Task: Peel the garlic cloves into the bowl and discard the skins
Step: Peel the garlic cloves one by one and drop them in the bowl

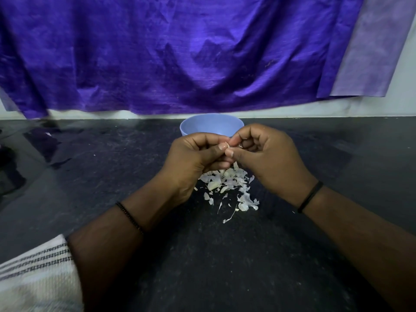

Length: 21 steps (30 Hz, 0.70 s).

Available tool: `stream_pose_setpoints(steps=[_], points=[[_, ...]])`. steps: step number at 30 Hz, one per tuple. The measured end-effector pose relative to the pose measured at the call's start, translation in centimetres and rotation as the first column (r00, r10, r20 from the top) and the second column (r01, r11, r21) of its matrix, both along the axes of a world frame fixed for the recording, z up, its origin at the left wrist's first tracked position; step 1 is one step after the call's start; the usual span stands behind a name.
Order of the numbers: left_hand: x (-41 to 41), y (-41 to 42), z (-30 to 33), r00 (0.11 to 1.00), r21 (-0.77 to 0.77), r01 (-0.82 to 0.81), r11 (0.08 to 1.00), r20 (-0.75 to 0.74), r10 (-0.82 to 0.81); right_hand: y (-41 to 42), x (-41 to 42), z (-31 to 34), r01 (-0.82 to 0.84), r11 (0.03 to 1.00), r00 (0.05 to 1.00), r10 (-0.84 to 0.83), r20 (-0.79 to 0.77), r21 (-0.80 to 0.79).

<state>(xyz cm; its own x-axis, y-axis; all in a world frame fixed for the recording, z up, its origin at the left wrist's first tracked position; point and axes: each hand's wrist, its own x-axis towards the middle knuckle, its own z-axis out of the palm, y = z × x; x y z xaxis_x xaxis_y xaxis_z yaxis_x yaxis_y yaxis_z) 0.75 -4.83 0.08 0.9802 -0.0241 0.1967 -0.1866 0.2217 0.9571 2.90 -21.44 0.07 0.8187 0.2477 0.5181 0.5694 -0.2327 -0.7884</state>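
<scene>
**Clove pinched over the skins**

I see my left hand (198,158) and right hand (263,154) both pinching a garlic clove (225,147) just before the blue bowl (211,126); its contents are hidden. Skins (227,188) lie on the dark counter (112,176) below.

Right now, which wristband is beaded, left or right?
The left wristband: a string of small dark beads. The right wristband is a plain smooth black band.

Both forearms are bare. The left wrist carries a thin bracelet of small dark beads (129,217). The right wrist carries a plain, narrow black band (310,197). A pale woven sleeve (38,275) covers the left upper arm; it bears several dark, zigzag-patterned stripes running across the fabric.
</scene>
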Motion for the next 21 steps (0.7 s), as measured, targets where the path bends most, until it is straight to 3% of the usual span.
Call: stream_pose_setpoints(steps=[21], points=[[-0.04,-0.13,-0.21,0.999,0.007,-0.035,0.999,0.035,0.035,-0.07,-0.1,0.24,0.078,0.987,0.993,-0.065,0.094,-0.142]])
